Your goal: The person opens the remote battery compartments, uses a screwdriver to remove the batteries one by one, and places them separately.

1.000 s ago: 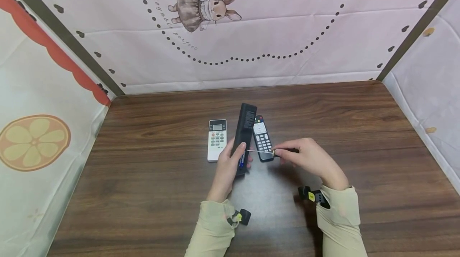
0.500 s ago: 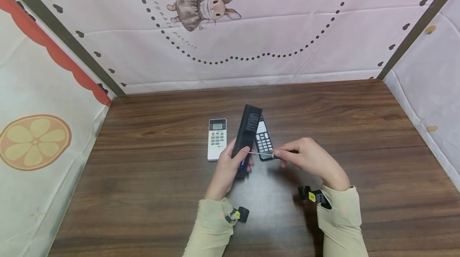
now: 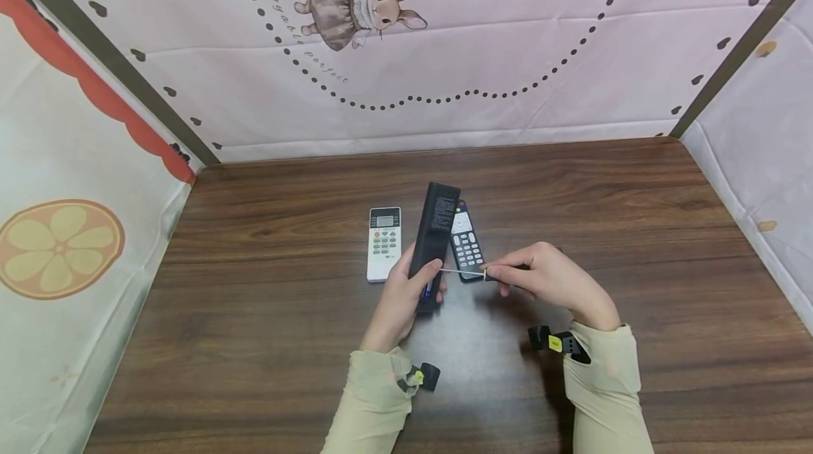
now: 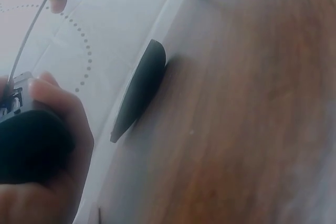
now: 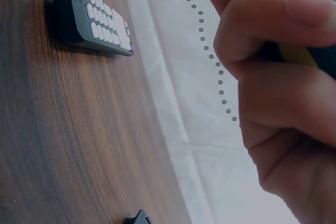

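My left hand [image 3: 396, 299] grips a long black remote control [image 3: 436, 217] with its back facing up, thumb across it. Near its lower end the battery compartment is uncovered, and a blue battery [image 3: 428, 290] shows. My right hand [image 3: 551, 277] pinches a screwdriver [image 3: 464, 271] by its dark handle with a yellow collar. Its thin shaft points left, and the tip reaches the remote's compartment beside my left thumb. In the left wrist view the screwdriver shaft [image 4: 27, 40] runs down to the compartment, where metal contacts show.
A white remote control [image 3: 384, 256] with a small screen lies left of the held one. Another black remote [image 3: 468, 246] with white buttons lies to the right, partly covered in the head view. The brown wooden table [image 3: 273, 341] meets a printed cloth wall [image 3: 508, 37] at the back.
The held remote has tilted slightly to the right, and my left thumb has shifted a little down and right. The right hand with the screwdriver stays almost still. The head view has shifted slightly.
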Motion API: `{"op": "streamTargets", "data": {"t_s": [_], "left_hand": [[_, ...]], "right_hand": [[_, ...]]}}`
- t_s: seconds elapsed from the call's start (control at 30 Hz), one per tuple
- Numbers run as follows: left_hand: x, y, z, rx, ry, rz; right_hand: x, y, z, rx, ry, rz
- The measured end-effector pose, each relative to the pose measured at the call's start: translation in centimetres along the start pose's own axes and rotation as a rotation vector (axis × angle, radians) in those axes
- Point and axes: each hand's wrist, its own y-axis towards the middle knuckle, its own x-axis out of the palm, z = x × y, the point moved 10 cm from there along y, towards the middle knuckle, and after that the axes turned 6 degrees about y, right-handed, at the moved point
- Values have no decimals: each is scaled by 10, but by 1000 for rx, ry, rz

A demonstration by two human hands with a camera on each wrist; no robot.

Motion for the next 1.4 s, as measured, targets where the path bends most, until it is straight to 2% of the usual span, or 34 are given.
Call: {"op": "streamTargets", "data": {"t_s": [0.27, 0.5, 0.93, 1.13, 1.27, 1.4], "left_hand": [[2, -1, 0, -9, -74, -15], [2, -3, -5, -57, -107, -14], [0, -5, -2, -56, -158, -5], [4, -6, 1, -27, -185, -45], [7, -6, 3, -11, -237, -76], [6, -5, 1, -24, -343, -68]], "right_hand": [[1, -1, -1, -28, 51, -17], [1, -3, 1, -31, 80, -22], [1, -1, 1, 4, 123, 10], [3, 0, -1, -2, 131, 6], [3, 1, -5, -20, 119, 21], [4, 6, -15, -77, 55, 53]]}}
